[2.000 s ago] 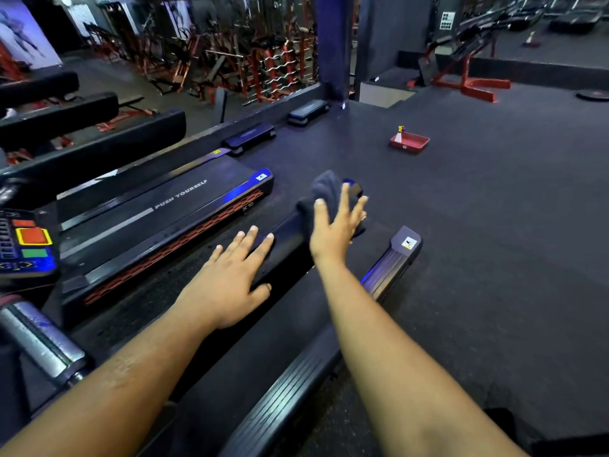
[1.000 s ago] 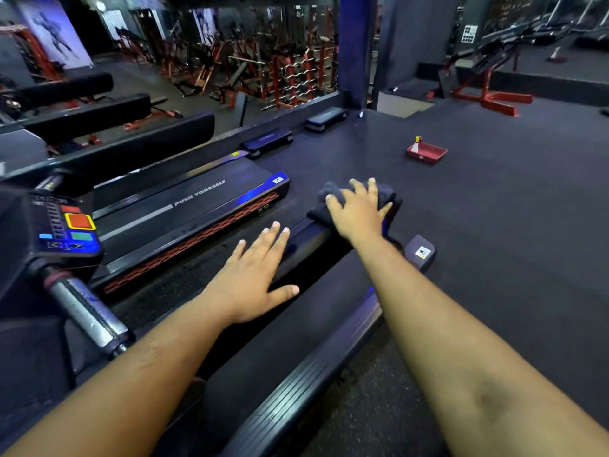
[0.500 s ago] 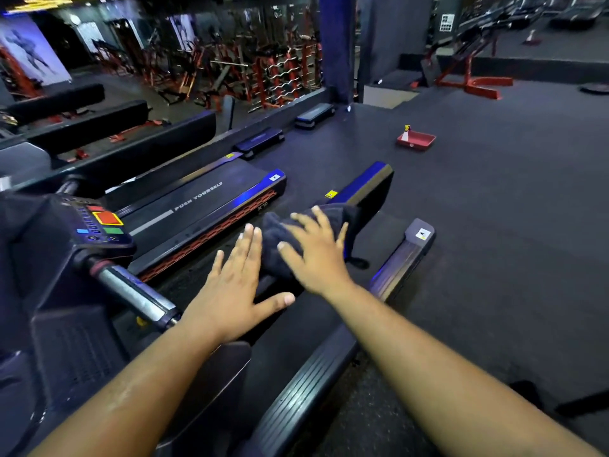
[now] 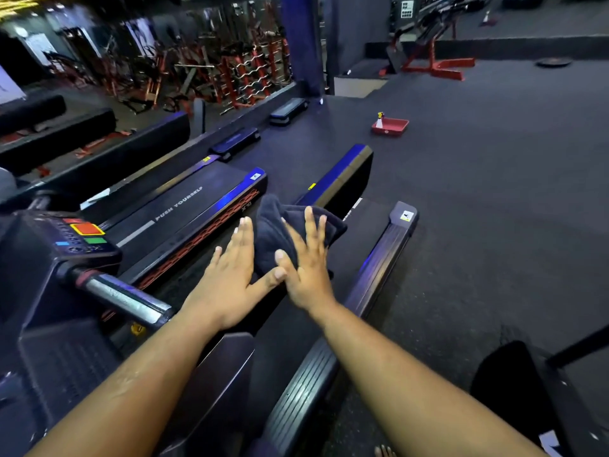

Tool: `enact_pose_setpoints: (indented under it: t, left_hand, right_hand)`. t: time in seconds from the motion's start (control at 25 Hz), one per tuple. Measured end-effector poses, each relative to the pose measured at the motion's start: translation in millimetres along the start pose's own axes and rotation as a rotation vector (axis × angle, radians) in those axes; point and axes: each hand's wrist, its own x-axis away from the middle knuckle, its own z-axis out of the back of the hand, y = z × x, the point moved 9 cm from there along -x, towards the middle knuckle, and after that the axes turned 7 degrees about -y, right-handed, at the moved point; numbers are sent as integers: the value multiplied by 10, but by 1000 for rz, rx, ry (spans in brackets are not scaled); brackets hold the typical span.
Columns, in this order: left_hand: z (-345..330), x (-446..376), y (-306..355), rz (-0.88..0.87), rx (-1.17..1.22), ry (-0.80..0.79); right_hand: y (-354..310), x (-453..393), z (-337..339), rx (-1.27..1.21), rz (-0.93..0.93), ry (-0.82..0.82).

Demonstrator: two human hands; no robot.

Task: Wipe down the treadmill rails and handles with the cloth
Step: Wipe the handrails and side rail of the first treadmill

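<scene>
A dark rubber floor (image 4: 478,199) runs through a gym with red racks (image 4: 250,74) behind. The next treadmill (image 4: 184,206) reads "PUSH YOURSELF". A dark cloth (image 4: 280,229) lies bunched on the rail (image 4: 339,173). The right hand (image 4: 308,265) presses it with straight fingers; the left hand (image 4: 230,275) lies flat beside it, thumb touching the right hand.

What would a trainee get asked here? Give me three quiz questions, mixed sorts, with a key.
1. True or false: the right hand presses the cloth with straight fingers.
2. The cloth lies on: A) the treadmill rail B) the red tray C) the floor.
3. Fill in: the left hand lies flat ____ the cloth.

Key: 1 true; 2 A; 3 beside.
</scene>
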Motion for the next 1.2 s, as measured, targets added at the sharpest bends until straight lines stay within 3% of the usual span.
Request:
enact_pose_setpoints:
  t: [0.2,0.4,0.48,0.64,0.84,0.92,1.08,1.12,1.2]
  left_hand:
    - [-37,-11,34,12,-188,-2]
    - [-27,-8,58,-15,-164,0]
    - [-37,-4,57,-4,-188,-6]
    - [-37,-13,36,35,-227,-27]
    - [-26,-38,68,22,-264,-29]
    - [-58,-34,47,31,-279,-40]
    - [-65,-42,12,53,-281,-25]
    - [-82,-42,3,60,-280,-37]
    - [-70,-66,13,67,-275,-47]
  right_hand:
    - [260,-442,223,-163,-368,174]
    - [76,161,-118,-160,-126,52]
    - [360,-233,143,-92,-144,120]
    - [635,-674,359,-208,-418,227]
    - [102,43,-62,-338,-193,152]
    - [428,-252,189,-318,-181,264]
    - [1596,-914,463,-592,-799,357]
    - [1534,-849,424,-608,-841,362]
    - [1058,-551,303,-525,-666,362]
